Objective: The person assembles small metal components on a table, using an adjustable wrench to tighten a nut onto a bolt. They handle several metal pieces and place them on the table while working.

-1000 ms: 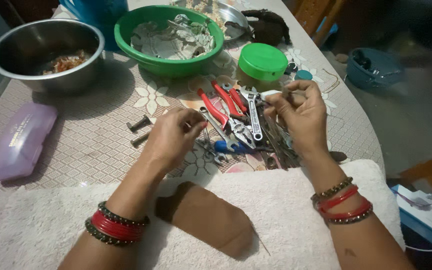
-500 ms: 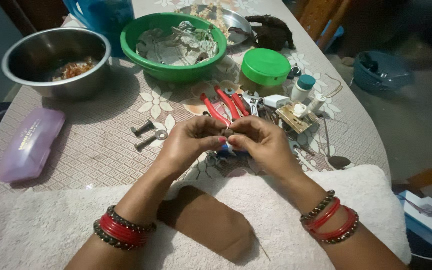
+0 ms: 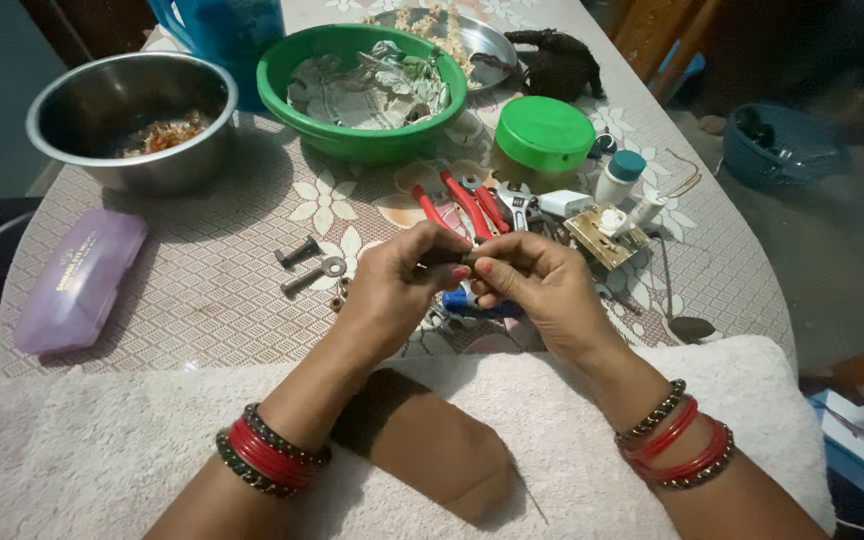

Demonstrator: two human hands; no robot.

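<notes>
My left hand (image 3: 397, 285) and my right hand (image 3: 537, 285) meet over the table, fingertips pinched together on a small dark bolt (image 3: 449, 256) held between them. Just behind them lies a heap of tools: red-handled pliers (image 3: 462, 205), a small adjustable wrench (image 3: 514, 207) and a blue-handled tool (image 3: 482, 305) partly hidden under my fingers. Left of my left hand lie two loose bolts (image 3: 300, 252) and a washer (image 3: 333, 266) on the patterned tablecloth.
A steel bowl (image 3: 102, 150) and a green bowl (image 3: 297, 120) of scraps stand at the back, a green-lidded jar (image 3: 544, 135) beside them. A purple case (image 3: 80, 280) lies at left. A switch plate (image 3: 607, 235) sits right. A white towel (image 3: 102, 440) with a brown patch (image 3: 422, 445) covers the near edge.
A second ago my hands were apart, the right one raised over the tool heap. They came together and now both grip the small bolt, turning slightly.
</notes>
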